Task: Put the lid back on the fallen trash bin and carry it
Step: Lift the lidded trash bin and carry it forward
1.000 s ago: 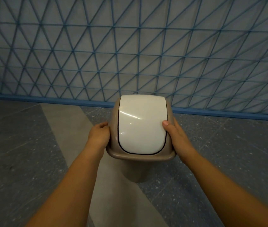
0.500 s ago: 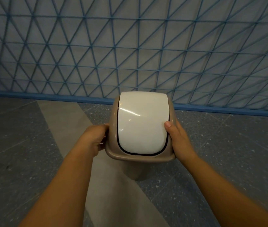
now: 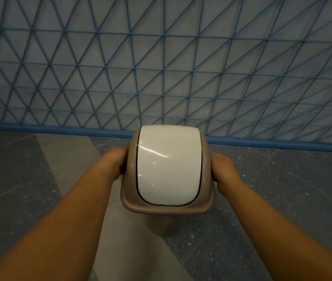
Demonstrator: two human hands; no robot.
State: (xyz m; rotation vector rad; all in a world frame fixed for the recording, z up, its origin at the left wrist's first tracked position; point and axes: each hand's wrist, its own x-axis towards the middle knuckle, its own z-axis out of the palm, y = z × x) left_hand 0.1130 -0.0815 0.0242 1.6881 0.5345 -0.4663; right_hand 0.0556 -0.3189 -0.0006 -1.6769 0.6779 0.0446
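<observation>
Between both hands, upright lidded trash bin, long axis vertical.

Small taupe plastic trash bin, upright, narrowing toward its base. Taupe lid frame with glossy white swing flap seated on top, flap closed, bin centre of view.

the lid hides most of the trash bin beneath it; both hands' fingers curl out of sight under its rim, and both forearms run off the near edge.
</observation>
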